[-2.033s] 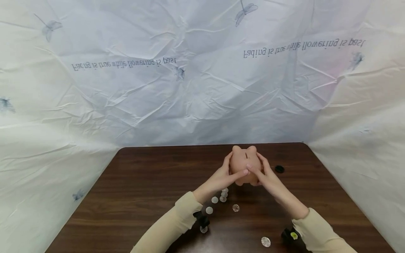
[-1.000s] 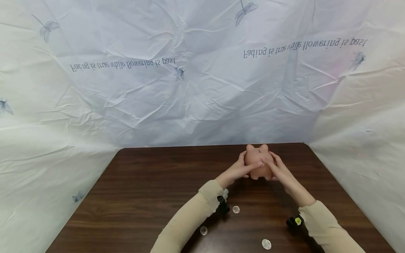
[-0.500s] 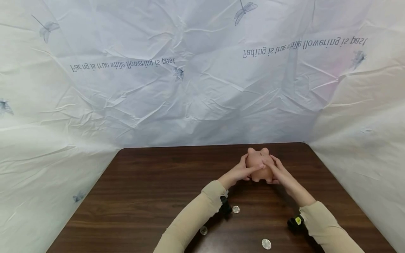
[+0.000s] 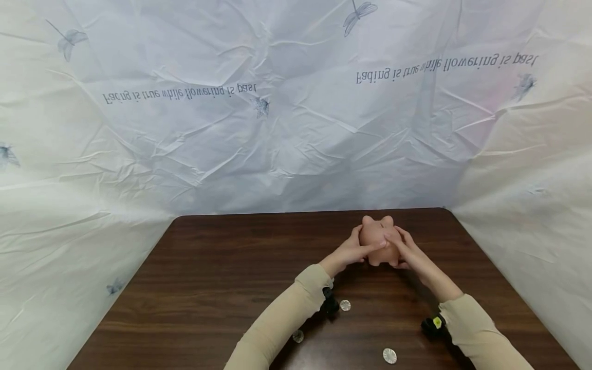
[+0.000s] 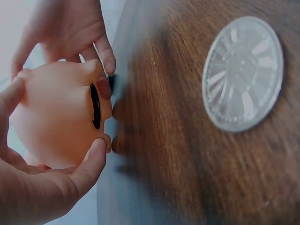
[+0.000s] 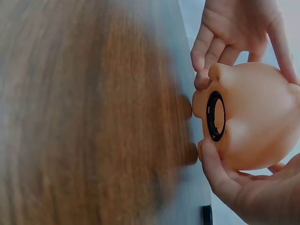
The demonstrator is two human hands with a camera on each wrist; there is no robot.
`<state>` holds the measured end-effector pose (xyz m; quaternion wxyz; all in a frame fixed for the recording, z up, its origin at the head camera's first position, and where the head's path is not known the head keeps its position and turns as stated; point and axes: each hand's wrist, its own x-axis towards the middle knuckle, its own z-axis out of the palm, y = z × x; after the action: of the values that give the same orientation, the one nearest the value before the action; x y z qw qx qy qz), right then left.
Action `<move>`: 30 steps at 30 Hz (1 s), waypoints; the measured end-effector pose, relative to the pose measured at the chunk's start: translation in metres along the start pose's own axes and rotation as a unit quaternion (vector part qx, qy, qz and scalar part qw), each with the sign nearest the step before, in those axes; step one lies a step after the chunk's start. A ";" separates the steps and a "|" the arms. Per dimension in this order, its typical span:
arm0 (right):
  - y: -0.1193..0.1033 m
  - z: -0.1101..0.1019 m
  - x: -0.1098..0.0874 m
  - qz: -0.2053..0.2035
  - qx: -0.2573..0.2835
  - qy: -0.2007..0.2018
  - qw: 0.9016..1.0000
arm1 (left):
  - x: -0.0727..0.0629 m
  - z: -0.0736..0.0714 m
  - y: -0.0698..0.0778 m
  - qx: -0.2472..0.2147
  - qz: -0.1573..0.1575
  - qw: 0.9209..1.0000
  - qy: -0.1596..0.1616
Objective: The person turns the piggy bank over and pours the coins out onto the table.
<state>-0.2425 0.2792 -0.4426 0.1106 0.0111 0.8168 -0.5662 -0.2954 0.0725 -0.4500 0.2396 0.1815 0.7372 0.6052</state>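
A peach-coloured piggy bank (image 4: pixel 372 234) stands near the back right of the table, its two ears up and its feet right at the wood. My left hand (image 4: pixel 346 253) grips its left side, and my right hand (image 4: pixel 408 251) grips the right side. Both thumbs lie across the side facing me. From the right wrist, a black ring (image 6: pixel 215 116) shows round an opening in the underside; the left wrist view catches the same ring (image 5: pixel 95 106) edge-on. Fingers of each hand curl low near the feet.
On the dark wooden table (image 4: pixel 222 267) lie clear, ridged discs: one disc (image 4: pixel 345 305) near my left cuff, another (image 4: pixel 297 336) beside that sleeve, a third (image 4: pixel 389 355) at the front. A small black object (image 6: pixel 207 214) sits beyond the piggy bank. White printed sheeting (image 4: pixel 287 169) surrounds the table.
Both hands have carried the piggy bank to the right, and its slot has turned away from me. It has lowered slightly, then stayed nearly still. My left sleeve now covers several discs.
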 end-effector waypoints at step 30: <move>0.014 -0.010 -0.019 -0.042 -0.003 -0.042 0.998 | -0.011 0.016 -0.004 0.041 0.027 0.999 0.024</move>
<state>-0.2241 0.2957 -0.4482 0.1213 -0.0473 0.8129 -0.5676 -0.2774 0.0781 -0.4551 0.1977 0.1962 0.7617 0.5851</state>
